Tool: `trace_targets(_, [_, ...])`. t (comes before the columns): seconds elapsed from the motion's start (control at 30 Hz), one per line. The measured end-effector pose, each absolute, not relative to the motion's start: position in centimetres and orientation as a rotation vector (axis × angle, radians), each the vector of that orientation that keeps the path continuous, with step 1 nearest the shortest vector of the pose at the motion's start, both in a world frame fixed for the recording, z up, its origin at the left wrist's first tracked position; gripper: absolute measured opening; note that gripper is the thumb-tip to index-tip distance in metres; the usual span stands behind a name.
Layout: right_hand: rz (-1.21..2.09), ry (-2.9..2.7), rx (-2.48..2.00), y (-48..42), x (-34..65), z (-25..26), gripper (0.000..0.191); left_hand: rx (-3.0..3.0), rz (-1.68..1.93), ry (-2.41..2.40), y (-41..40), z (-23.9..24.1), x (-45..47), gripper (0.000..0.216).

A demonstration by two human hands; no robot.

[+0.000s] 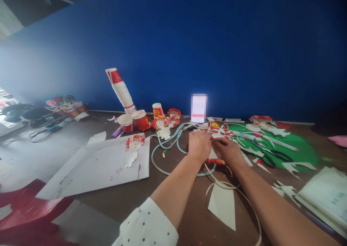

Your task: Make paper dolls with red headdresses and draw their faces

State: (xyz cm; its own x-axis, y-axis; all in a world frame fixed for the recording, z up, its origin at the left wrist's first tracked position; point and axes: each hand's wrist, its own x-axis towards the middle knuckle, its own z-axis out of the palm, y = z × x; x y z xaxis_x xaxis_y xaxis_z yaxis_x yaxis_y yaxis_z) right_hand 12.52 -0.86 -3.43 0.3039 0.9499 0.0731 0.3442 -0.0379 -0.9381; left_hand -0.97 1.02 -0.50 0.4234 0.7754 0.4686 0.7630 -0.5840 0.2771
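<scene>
My left hand (200, 143) and my right hand (228, 151) meet above the table, fingers bent close together. Both are closed on a white paper piece (214, 152) with a red-orange rim (217, 161), apparently cut from a paper cup. The fingers hide much of it, so its full shape is unclear. Below my hands, loops of thin white cord (223, 185) cross a pale paper offcut (223, 204). A light-blue cable (159, 168) curls to the left of my hands and passes under them.
A lit phone (198, 108) leans on the blue partition (217, 39). Stacked paper cups (123, 94) tilt at the back left, near a white board (100, 166). Black scissors (279, 158), pens and paper scraps lie on a green disc (306, 152). A notebook (328, 195) sits at right.
</scene>
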Motion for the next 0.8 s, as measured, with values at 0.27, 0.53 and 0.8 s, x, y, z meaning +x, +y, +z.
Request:
trace_targets(0.27, [0.75, -1.271, -1.611, -1.7, 12.1, -2.0, 0.03, 2.547, 0.872, 1.465, 1.1, -0.4, -1.0, 0.013])
trace_targets(0.53, [0.758, -1.296, -1.591, -1.2, 12.3, -2.7, 0.031, 2.591, 0.878, 1.475, 1.1, -0.5, -1.1, 0.013])
trace_targets(0.8, [0.686, -1.331, -1.583, -0.9, 12.5, -2.8, 0.028, 2.641, 0.823, 1.429, 1.0, -0.3, -1.1, 0.017])
